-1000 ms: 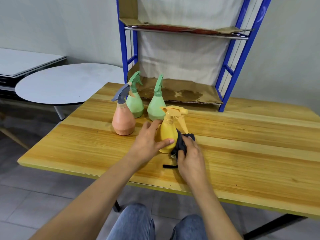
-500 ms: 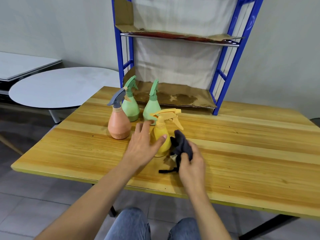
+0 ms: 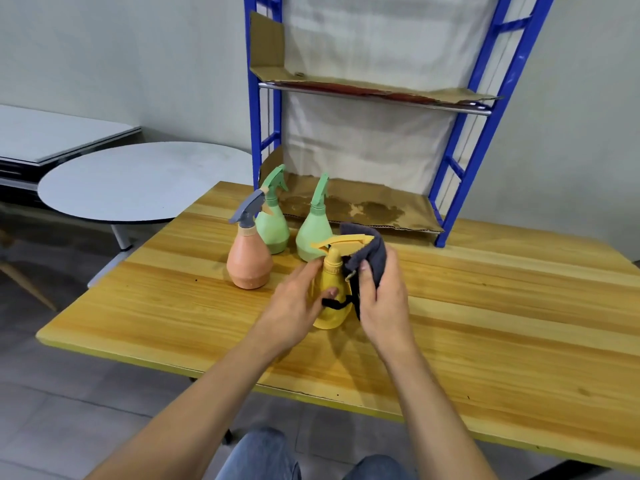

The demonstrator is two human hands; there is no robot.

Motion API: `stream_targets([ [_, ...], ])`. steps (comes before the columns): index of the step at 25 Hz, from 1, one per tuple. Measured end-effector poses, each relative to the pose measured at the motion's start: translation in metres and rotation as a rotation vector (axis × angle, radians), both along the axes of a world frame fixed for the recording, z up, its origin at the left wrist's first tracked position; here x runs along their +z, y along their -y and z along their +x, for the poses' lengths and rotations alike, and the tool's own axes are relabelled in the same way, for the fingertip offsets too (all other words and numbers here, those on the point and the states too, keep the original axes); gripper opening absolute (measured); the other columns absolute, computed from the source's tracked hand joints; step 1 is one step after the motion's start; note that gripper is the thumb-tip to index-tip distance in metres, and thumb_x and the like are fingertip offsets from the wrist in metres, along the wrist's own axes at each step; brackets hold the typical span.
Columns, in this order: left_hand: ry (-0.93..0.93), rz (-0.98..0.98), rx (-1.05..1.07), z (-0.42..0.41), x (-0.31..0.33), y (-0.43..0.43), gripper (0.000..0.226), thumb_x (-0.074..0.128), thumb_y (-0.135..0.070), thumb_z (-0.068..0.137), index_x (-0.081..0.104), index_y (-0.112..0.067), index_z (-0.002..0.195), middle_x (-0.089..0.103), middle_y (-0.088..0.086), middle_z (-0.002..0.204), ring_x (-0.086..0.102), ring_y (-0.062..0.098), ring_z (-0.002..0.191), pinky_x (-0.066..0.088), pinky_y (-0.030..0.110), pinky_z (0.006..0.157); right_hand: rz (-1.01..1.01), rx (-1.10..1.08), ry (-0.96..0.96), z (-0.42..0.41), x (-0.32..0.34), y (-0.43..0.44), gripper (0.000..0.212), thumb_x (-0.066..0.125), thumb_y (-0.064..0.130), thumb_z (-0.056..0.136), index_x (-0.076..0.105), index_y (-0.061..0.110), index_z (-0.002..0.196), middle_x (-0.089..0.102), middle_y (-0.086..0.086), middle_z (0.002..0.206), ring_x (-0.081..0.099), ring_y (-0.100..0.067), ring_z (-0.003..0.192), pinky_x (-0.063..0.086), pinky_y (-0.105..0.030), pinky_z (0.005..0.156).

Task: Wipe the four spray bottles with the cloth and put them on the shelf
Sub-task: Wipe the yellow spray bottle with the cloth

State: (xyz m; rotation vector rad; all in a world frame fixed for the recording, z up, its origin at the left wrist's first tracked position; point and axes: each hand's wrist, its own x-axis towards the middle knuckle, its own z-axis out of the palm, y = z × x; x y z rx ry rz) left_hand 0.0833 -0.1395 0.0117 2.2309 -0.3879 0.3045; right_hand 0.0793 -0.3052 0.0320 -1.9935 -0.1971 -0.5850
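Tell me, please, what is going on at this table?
A person is wiping the yellow spray bottle. The left hand grips its body, while the right hand holds a dark grey cloth against its neck and trigger. The pink spray bottle and two green spray bottles stand behind it on the wooden table. No bottle is on the blue shelf yet.
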Motion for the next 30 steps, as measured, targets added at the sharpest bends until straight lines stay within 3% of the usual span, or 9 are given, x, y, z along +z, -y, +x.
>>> stream_targets([
  [5,0.015,0.002,0.022,-0.002,-0.003,0.0,0.059,0.055,-0.046,0.101,0.039,-0.025,0.154,0.052,-0.002,0.149,0.048,0.012,0.135,0.043,0.039,0.114,-0.415,-0.031,-0.143,-0.008,0.006,0.032,0.034,0.041,0.036,0.104,0.039,0.031,0.137,0.052,0.006,0.121,0.051,-0.012,0.111,0.042,-0.028,0.087],
  [9,-0.001,0.01,0.028,-0.004,-0.001,0.001,0.065,0.055,-0.047,0.1,0.034,-0.024,0.157,0.045,-0.003,0.154,0.042,0.011,0.14,0.037,0.03,0.115,-0.155,-0.137,0.024,-0.018,0.019,0.042,0.033,0.042,0.036,0.104,0.044,0.028,0.136,0.056,0.009,0.12,0.054,-0.01,0.111,0.042,-0.027,0.089],
  [11,0.006,0.009,0.029,-0.004,-0.002,0.001,0.065,0.056,-0.048,0.1,0.035,-0.023,0.156,0.047,-0.003,0.154,0.044,0.013,0.139,0.04,0.037,0.116,-0.112,-0.148,0.104,-0.009,0.038,0.03,0.032,0.042,0.039,0.104,0.047,0.027,0.134,0.058,0.008,0.117,0.056,-0.011,0.107,0.045,-0.029,0.086],
  [13,0.008,0.002,0.032,-0.002,-0.003,-0.001,0.065,0.057,-0.049,0.099,0.037,-0.023,0.156,0.049,-0.003,0.152,0.047,0.013,0.137,0.043,0.041,0.114,-0.201,-0.117,0.098,-0.002,0.049,0.017,0.034,0.043,0.042,0.103,0.047,0.028,0.134,0.057,0.006,0.117,0.055,-0.014,0.108,0.046,-0.032,0.087],
  [16,0.009,-0.012,0.039,-0.002,-0.004,-0.001,0.064,0.059,-0.046,0.1,0.038,-0.022,0.156,0.052,-0.002,0.148,0.05,0.015,0.134,0.044,0.039,0.111,-0.509,-0.043,0.08,0.004,0.046,0.012,0.035,0.046,0.038,0.102,0.046,0.034,0.136,0.052,0.005,0.118,0.048,-0.016,0.108,0.046,-0.039,0.091],
  [19,0.034,-0.012,0.046,-0.002,-0.007,0.002,0.064,0.058,-0.045,0.101,0.036,-0.021,0.157,0.051,-0.002,0.148,0.049,0.015,0.134,0.042,0.035,0.111,-0.586,-0.037,0.111,0.008,0.051,0.019,0.031,0.045,0.037,0.102,0.05,0.03,0.132,0.053,0.005,0.113,0.047,-0.016,0.105,0.046,-0.039,0.091],
  [22,0.033,-0.013,0.032,-0.002,-0.009,0.001,0.063,0.057,-0.045,0.101,0.037,-0.023,0.156,0.051,-0.002,0.149,0.049,0.015,0.134,0.041,0.033,0.112,-0.499,0.0,0.091,0.007,0.052,0.022,0.029,0.047,0.035,0.102,0.053,0.028,0.13,0.056,0.009,0.113,0.052,-0.012,0.106,0.046,-0.033,0.09],
  [27,0.01,-0.038,0.044,0.0,-0.008,0.0,0.064,0.059,-0.049,0.099,0.038,-0.027,0.155,0.05,-0.005,0.15,0.048,0.013,0.135,0.045,0.042,0.112,0.093,-0.278,-0.039,0.0,0.03,0.036,0.022,0.046,0.034,0.103,0.055,0.024,0.121,0.063,0.007,0.103,0.061,-0.014,0.099,0.047,-0.023,0.077],
  [30,-0.003,-0.084,0.093,0.0,-0.003,0.003,0.064,0.068,-0.049,0.093,0.045,-0.03,0.149,0.056,-0.006,0.141,0.054,0.014,0.128,0.05,0.042,0.106,0.149,-0.341,-0.19,-0.002,-0.007,0.033,0.027,0.052,0.029,0.1,0.051,0.023,0.126,0.063,0.0,0.116,0.059,-0.022,0.111,0.048,-0.037,0.092],
])
